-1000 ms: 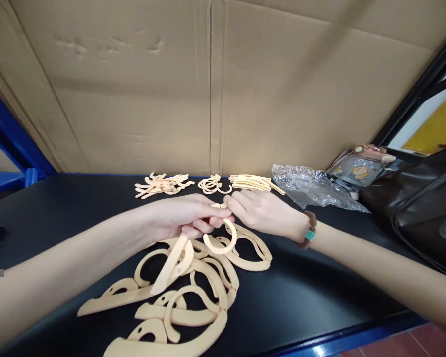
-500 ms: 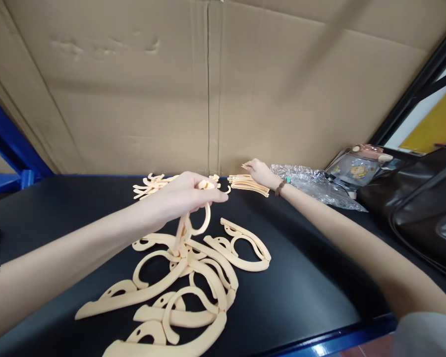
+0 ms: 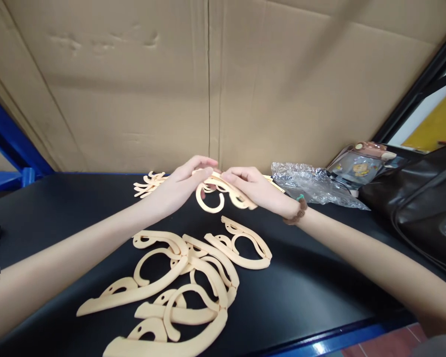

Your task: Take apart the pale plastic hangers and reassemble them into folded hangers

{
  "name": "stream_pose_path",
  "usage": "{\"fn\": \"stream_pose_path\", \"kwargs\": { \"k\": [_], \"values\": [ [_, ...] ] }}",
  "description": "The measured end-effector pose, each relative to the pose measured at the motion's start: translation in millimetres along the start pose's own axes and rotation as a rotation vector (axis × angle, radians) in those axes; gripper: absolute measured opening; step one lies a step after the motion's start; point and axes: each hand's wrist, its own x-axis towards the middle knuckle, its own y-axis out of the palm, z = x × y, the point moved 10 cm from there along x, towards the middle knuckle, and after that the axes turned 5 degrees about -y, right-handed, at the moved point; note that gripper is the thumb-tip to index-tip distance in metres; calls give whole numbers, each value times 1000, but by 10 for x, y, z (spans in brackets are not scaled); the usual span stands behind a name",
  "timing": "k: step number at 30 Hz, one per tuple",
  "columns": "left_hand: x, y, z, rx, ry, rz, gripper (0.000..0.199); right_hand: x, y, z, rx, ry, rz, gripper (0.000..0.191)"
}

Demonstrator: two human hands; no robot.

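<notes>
Over the far middle of the table, a beige plastic folding hanger (image 3: 209,210) is held between both hands, its round hook hanging down. My left hand (image 3: 188,179) closes on its left side near the hook, thumb along the top. My right hand (image 3: 250,182) grips the arm on the right, fingers wrapped over it. Parts of the hanger are hidden behind the fingers. Nearer to me lie several folded beige hangers (image 3: 204,342) in an overlapping heap, with another folded hanger (image 3: 245,264) to their right.
Loose curved beige pieces (image 3: 148,184) lie at the back left of the black table (image 3: 293,302). Long strips (image 3: 278,184) show behind my right hand. Clear plastic wrap (image 3: 312,183), a transparent bottle (image 3: 360,166) and a dark leather bag (image 3: 427,198) stand right. Cardboard (image 3: 134,99) walls the back.
My right hand has come left from the strips at the back to the hanger. My left hand has turned and raised the hanger, which now lies across both hands.
</notes>
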Motion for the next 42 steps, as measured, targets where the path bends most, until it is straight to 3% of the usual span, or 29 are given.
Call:
{"fn": "stream_pose_path", "kwargs": {
  "k": [4, 7, 13, 16, 19, 22, 25, 28, 30, 32, 36, 39, 42],
  "values": [
    [-37, 5, 36, -63, -118, 7, 29, -45, -308, 207, -305, -102, -164, 25],
    [-48, 58, 58, -113, -172, 45, 30, -70, -353, 384, -528, -219, -194, 20],
    [-92, 282, 16, -372, -286, 138, 21, -36, -17, 534, -1238, -331, 24, 24],
    [-99, 364, -1, -480, -328, 162, 17, -37, 163, 556, -1402, -436, 76, 32],
    [-63, 434, 56, -388, -335, 197, 22, -65, 321, 490, -1454, -450, 123, 34],
    [-45, 546, 173, -211, -312, 236, 25, -57, 329, 292, -1301, -280, 207, 25],
    [-108, 718, 262, -82, -268, 281, 25, 3, 11, -4, -929, 36, 158, 19],
    [-132, 816, 244, 63, -188, 325, 28, 60, -334, -207, -754, 163, 108, 28],
    [1, 702, 198, 149, -126, 266, 28, 64, -503, -308, -633, 216, 80, 34],
    [245, 499, 216, 225, -102, 172, 30, 6, -644, -424, -301, 319, -48, 24],
    [770, 157, 534, 340, -173, 14, 27, -163, -686, -555, 364, 407, -324, 24],
    [941, 25, 741, 395, -183, -97, 23, -250, -655, -557, 549, 395, -379, 19],
    [868, -67, 725, 398, -151, -207, 36, -381, -631, -555, 647, 415, -403, 14]
  ]
}}
